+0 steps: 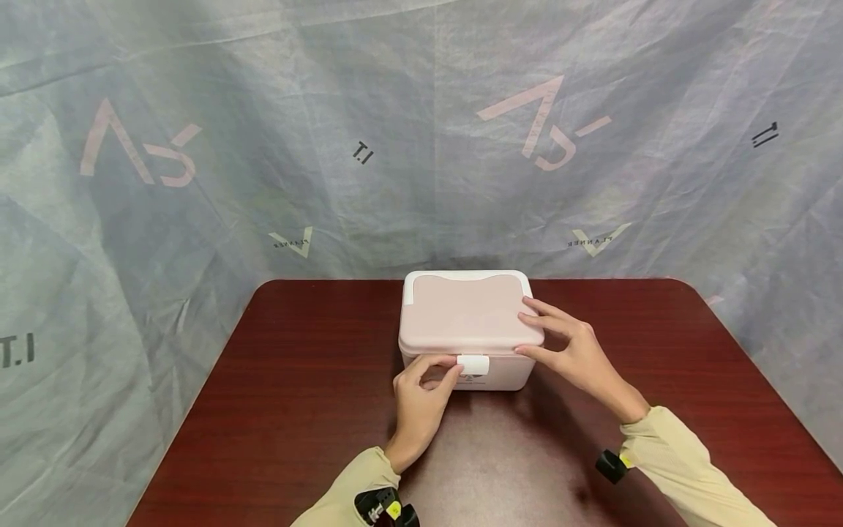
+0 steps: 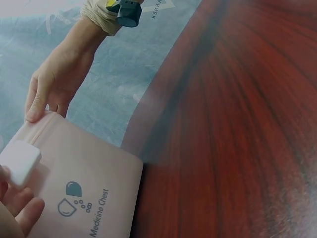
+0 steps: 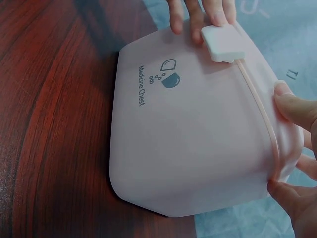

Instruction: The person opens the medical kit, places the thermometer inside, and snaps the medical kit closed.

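Note:
A pale pink medicine chest (image 1: 470, 311) with a shut lid stands on the table; its front carries a pill mark and "Medicine Chest" lettering (image 3: 141, 85). At the front of the chest my left hand (image 1: 418, 406) pinches the white latch (image 1: 473, 364) by its left edge between thumb and forefinger. The right wrist view shows that hand's other fingers (image 3: 196, 27) beside the latch. My right hand (image 1: 579, 359) holds the lid's right front corner, its thumb on the front edge and two fingertips on top. Some right-hand fingers are hidden behind the lid in the left wrist view.
The dark red wooden table (image 1: 309, 380) extends on both sides of the chest. Behind it hangs a grey printed cloth (image 1: 395, 197). Each sleeved wrist wears a small black camera, such as the right one (image 1: 611, 466).

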Tool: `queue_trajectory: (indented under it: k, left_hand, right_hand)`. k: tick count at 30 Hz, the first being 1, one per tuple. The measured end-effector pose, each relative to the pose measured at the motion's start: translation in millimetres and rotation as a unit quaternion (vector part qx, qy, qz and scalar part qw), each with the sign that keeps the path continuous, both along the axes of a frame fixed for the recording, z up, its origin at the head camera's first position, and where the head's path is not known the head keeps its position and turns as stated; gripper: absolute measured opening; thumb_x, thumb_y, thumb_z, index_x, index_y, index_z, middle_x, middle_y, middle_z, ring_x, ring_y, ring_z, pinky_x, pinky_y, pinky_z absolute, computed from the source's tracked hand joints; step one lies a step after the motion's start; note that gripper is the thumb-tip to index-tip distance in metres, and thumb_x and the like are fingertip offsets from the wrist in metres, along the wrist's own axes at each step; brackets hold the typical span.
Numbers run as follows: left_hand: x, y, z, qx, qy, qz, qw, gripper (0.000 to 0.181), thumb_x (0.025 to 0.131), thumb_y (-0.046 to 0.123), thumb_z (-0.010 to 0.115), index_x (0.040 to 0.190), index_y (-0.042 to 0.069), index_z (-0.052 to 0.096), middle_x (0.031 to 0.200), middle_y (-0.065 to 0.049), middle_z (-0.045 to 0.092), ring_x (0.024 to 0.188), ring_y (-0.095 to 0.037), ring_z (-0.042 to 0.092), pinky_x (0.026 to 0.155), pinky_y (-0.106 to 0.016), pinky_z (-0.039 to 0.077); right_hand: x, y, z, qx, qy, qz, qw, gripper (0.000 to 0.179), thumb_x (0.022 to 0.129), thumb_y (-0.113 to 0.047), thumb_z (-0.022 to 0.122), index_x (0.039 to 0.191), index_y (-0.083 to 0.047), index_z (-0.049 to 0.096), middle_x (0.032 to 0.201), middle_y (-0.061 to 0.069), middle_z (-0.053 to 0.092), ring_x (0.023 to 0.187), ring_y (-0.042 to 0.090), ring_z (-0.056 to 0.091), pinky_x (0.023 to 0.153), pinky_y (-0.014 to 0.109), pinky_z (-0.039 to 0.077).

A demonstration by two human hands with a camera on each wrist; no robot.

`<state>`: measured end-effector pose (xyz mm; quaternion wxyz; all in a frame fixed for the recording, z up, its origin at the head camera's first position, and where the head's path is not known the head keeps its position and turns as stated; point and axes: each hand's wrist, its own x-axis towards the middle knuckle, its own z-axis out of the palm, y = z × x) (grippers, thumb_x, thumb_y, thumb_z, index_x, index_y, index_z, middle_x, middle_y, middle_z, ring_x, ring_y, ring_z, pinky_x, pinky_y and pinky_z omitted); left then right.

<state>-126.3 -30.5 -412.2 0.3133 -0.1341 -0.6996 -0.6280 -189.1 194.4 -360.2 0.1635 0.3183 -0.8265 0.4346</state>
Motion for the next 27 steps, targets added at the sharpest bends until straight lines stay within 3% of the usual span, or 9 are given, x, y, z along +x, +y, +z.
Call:
queue_trajectory:
  k: [11,15,22,27]
  left_hand:
    - [-2.7,1.3,3.6,-0.002,0.041,-0.021,0.9990,0.014,0.075,-0.015,0.070,0.087,-0.009,0.070,0.082,-0.020,0.065,0.058,-0.028,0.065,0.050,-0.033,0.056]
    - [-2.7,1.2,2.0,-0.024,0.048,-0.007,0.9985,0.015,0.074,-0.015,0.071,0.088,-0.009,0.070,0.082,-0.019,0.065,0.062,-0.031,0.065,0.050,-0.032,0.056]
    - [-12.9,-1.5,-24.7,-0.035,0.065,-0.013,0.9972,0.017,0.073,-0.012,0.074,0.090,-0.007,0.072,0.085,-0.016,0.066,0.067,-0.027,0.068,0.051,-0.027,0.055]
    - [-19.5,-5.1,-39.0,-0.064,0.104,0.001,0.9925,0.018,0.075,-0.003,0.077,0.093,0.000,0.074,0.087,-0.009,0.069,0.078,-0.019,0.068,0.064,-0.025,0.056]
  right_hand:
    - [-0.5,-0.1,-0.6,-0.003,0.003,0.000,1.0000,0.049,0.065,0.002,0.084,0.111,0.007,0.067,0.127,0.023,0.056,0.116,0.042,0.053,0.095,0.009,0.037]
    - [-0.3,0.1,-2.4,-0.004,0.009,-0.002,1.0000,0.049,0.064,0.002,0.084,0.110,0.007,0.067,0.126,0.023,0.057,0.114,0.043,0.053,0.095,0.009,0.037]
    - [-9.9,7.6,-20.5,-0.008,0.015,-0.001,0.9999,0.051,0.065,-0.003,0.086,0.113,0.002,0.068,0.129,0.017,0.057,0.117,0.036,0.054,0.095,0.009,0.036]
    - [-19.2,14.4,-36.7,0.001,0.000,-0.005,1.0000,0.052,0.068,-0.014,0.086,0.116,-0.008,0.069,0.133,0.007,0.055,0.117,0.023,0.055,0.094,0.009,0.038]
